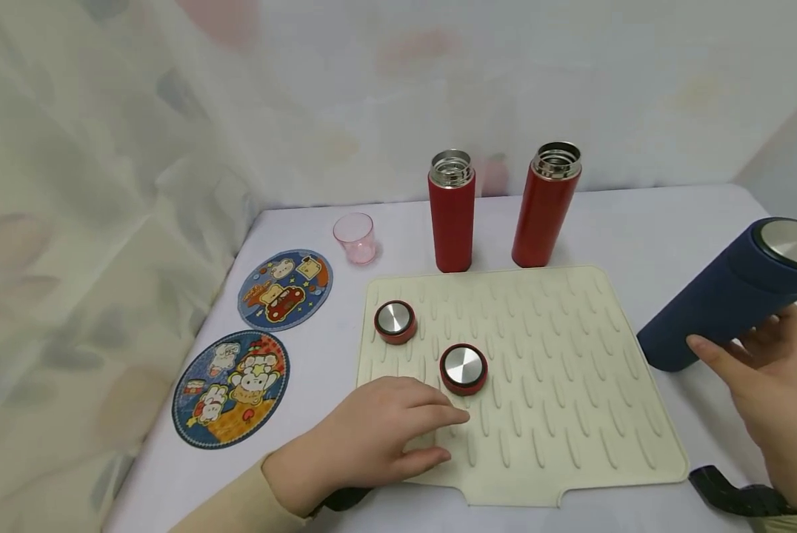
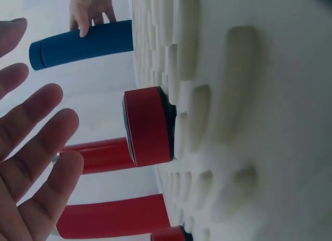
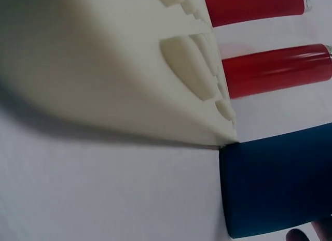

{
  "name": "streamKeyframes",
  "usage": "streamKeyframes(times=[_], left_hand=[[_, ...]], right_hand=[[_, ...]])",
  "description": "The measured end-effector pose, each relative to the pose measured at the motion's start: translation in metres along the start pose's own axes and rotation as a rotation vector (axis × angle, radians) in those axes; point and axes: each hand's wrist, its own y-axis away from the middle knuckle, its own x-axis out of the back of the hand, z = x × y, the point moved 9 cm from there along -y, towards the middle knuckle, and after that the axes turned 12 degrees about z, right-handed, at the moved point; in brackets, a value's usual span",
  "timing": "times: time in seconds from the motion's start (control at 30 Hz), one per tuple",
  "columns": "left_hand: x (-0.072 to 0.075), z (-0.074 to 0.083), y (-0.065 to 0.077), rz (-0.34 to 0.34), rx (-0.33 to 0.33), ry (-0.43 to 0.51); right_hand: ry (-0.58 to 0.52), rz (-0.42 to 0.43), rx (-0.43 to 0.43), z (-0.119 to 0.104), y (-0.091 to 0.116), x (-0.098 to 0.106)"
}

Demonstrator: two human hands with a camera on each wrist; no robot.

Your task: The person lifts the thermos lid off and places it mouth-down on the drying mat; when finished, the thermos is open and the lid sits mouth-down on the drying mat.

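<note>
My left hand is over the lower left of the cream ridged mat, its fingers spread and holding nothing. Just beyond its fingertips lies a red lid with a silver top; a second lid is farther left on the mat. In the left wrist view, the nearer red lid sits apart from the fingers. My right hand is beside a dark blue capped bottle standing at the mat's right edge. Its thumb overlaps the bottle's side, with the other fingers loosely bent and partly hidden behind it.
Two lidless red bottles, one on the left and one on the right, stand behind the mat. A pink glass and two round cartoon coasters, upper and lower, are on the left. Patterned curtain hangs behind.
</note>
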Motion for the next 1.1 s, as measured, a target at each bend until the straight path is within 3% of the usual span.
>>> streamKeyframes(times=[0.27, 0.43, 0.57, 0.7, 0.8, 1.0, 1.1], left_hand=[[0.003, -0.004, 0.011, 0.017, 0.044, 0.044], [0.006, -0.005, 0.013, 0.038, 0.049, 0.050], [0.011, -0.007, 0.008, 0.053, 0.044, 0.046], [0.020, -0.007, -0.001, 0.072, 0.028, 0.023], [0.031, -0.005, -0.008, 0.101, 0.005, -0.005], [0.058, -0.003, -0.025, 0.173, -0.001, 0.024], [0.076, -0.001, -0.040, 0.232, -0.003, 0.089]], right_hand=[[0.062, 0.141, -0.050, 0.003, -0.005, 0.011], [-0.023, 0.218, 0.104, -0.012, 0.001, 0.023], [-0.100, 0.224, 0.208, -0.028, 0.010, 0.033], [-0.288, 0.096, 0.411, -0.055, 0.023, 0.029], [-0.402, -0.082, 0.548, -0.079, 0.039, 0.016], [-0.155, -0.284, 0.554, -0.106, 0.073, -0.015], [-0.118, -0.371, 0.606, -0.122, 0.085, -0.030]])
